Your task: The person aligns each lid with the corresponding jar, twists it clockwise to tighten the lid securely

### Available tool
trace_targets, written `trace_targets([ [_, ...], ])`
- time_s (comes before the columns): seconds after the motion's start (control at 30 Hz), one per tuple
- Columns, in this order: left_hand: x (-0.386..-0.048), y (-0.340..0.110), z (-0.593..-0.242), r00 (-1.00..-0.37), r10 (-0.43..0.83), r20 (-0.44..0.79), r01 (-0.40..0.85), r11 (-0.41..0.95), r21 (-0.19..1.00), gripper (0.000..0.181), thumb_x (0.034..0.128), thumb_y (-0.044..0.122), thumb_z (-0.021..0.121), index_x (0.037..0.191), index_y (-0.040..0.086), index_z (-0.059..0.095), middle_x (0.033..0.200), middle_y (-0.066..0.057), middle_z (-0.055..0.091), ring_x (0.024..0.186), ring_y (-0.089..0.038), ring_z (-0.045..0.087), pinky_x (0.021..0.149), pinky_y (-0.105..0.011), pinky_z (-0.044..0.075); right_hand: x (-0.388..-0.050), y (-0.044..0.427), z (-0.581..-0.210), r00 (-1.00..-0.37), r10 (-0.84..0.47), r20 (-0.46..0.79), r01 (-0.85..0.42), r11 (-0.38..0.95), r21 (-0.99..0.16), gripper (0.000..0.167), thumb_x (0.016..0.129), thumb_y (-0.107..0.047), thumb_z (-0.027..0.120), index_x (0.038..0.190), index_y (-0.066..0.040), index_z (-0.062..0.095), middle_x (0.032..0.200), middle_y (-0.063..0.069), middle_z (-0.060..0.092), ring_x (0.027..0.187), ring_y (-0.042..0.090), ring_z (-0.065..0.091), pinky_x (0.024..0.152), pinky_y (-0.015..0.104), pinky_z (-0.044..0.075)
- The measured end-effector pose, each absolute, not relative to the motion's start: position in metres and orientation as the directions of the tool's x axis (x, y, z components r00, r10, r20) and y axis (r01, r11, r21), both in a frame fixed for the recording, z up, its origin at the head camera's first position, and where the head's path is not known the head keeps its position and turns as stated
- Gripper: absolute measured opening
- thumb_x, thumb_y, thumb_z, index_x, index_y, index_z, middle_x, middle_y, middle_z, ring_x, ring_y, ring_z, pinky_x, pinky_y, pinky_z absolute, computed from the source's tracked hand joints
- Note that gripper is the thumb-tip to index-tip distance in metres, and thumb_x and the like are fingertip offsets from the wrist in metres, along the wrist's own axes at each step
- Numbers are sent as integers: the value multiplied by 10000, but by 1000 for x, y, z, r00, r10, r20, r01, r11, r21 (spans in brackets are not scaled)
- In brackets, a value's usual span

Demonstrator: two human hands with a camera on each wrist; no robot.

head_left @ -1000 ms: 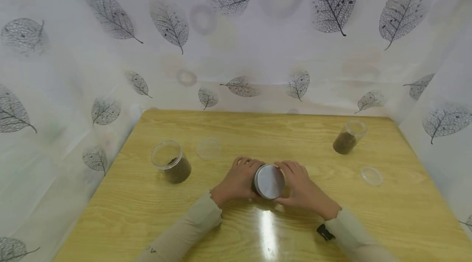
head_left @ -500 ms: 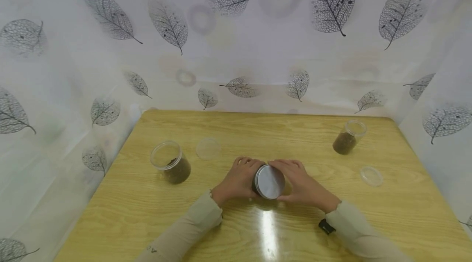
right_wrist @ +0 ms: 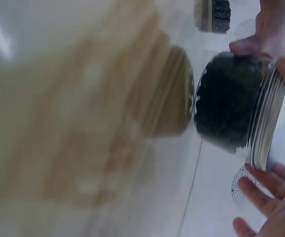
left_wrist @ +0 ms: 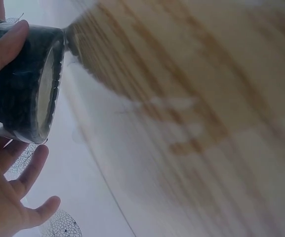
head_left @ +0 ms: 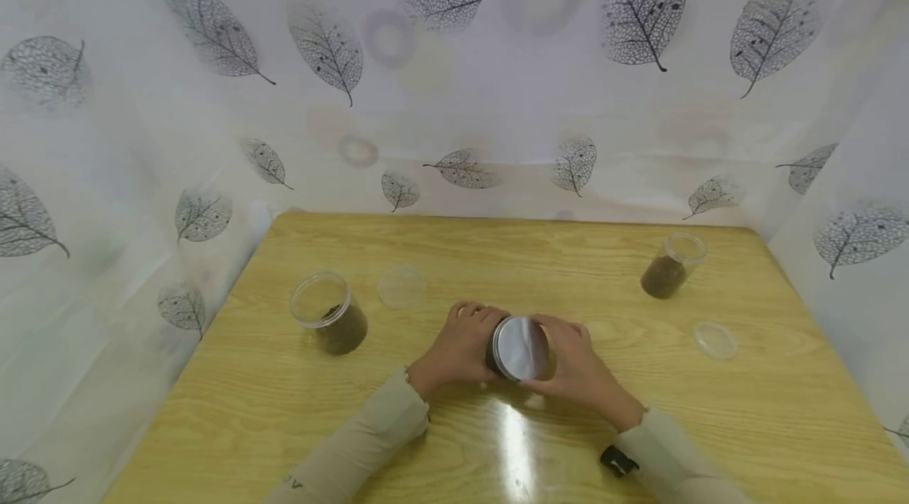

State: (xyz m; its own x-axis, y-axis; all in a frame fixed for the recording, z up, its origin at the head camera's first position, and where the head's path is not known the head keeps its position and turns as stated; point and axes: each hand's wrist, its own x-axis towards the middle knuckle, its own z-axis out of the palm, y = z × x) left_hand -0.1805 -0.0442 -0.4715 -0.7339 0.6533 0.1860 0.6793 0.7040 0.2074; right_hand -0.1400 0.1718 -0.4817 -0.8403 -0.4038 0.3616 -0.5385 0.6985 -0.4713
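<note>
A clear jar filled with dark contents stands on the table, with a silver screw lid on top. My left hand holds the jar's body from the left, its thumb against the side in the left wrist view. On the other side, my right hand grips the lid's rim between thumb and fingers. The right wrist view shows that lid from the side, on the jar's mouth. The table's surface reflects the jar's lower part in both wrist views.
A wide open jar with dark brown contents stands at the left, a clear lid lying beside it. Back right is a narrower open jar, with another clear lid in front. Leaf-printed cloth surrounds the wooden table.
My right hand turned leftward around the lid, then came back to the right and nearer to me, its fingers now at the lid's far right. The left hand and jar stayed in place.
</note>
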Motion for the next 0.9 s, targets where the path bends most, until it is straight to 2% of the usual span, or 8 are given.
trace_targets([
  [0.23,-180,-44,-472,-742,642,194,670,715,199,864,567,572,826,1270,195,494,1214,36,598,1116,-170,517,1030,-424,364,-130,160,-480,-925,-254,283,-376,721,-582,933,566,-344,886,1313,4,449,1261,149,561,1163,312,524,983,540,316],
  [0.4,-181,-43,-473,-744,641,187,668,718,196,866,567,566,828,1278,209,485,1218,43,595,1116,-167,513,1032,-421,358,-128,161,-479,-930,-274,246,-368,731,-575,983,584,-364,878,1353,17,399,1308,169,528,1200,327,500,987,563,315],
  [0.5,-181,-43,-473,-744,643,179,668,718,195,866,570,539,837,1287,214,476,1224,47,590,1120,-169,509,1035,-421,356,-134,168,-478,-899,-361,246,-436,705,-559,1017,583,-332,885,1384,3,356,1368,167,478,1250,339,459,991,589,306],
  [0.6,-182,-43,-473,-745,643,175,667,719,196,869,564,514,849,1286,208,476,1223,46,589,1124,-172,509,1035,-422,357,-143,177,-476,-839,-473,270,-541,661,-521,1030,567,-288,898,1398,-28,348,1389,141,458,1266,324,440,996,572,299],
  [0.7,-182,-44,-473,-748,642,169,664,721,200,877,553,511,856,1282,201,480,1221,44,591,1123,-172,510,1034,-422,358,-152,184,-474,-774,-563,291,-630,638,-442,1047,557,-324,899,1409,-62,350,1388,109,458,1261,287,441,989,537,303],
  [0.9,-182,-44,-473,-747,643,168,665,718,206,871,556,530,848,1277,201,487,1215,47,597,1115,-169,516,1032,-416,360,-161,189,-472,-716,-635,291,-695,607,-385,1017,579,-358,881,1404,-75,359,1393,75,469,1263,252,451,1007,522,299],
])
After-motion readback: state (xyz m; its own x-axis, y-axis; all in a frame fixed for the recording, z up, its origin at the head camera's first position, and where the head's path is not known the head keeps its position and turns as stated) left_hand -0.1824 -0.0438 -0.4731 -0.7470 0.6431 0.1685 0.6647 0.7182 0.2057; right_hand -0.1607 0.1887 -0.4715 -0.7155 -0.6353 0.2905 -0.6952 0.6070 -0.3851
